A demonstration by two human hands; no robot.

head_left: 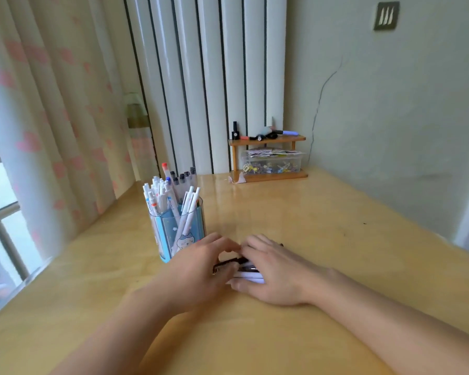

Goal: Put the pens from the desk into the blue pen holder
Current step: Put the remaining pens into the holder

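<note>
Pens lie bunched on the wooden tabletop between two hands, a small cluster of white barrels with dark, black-looking ones on top; how many there are cannot be told. Left hand curls its fingers over the bundle from the left, and right hand curls its fingers over it from the right, thumb along the near side, so both hands grip the pens. Just left of the hands stands the blue pen holder, clear-walled with a blue insert showing stars and a cartoon cat face, already crowded with upright white pens and dark-capped ones. Print on those pens is too small to read.
</note>
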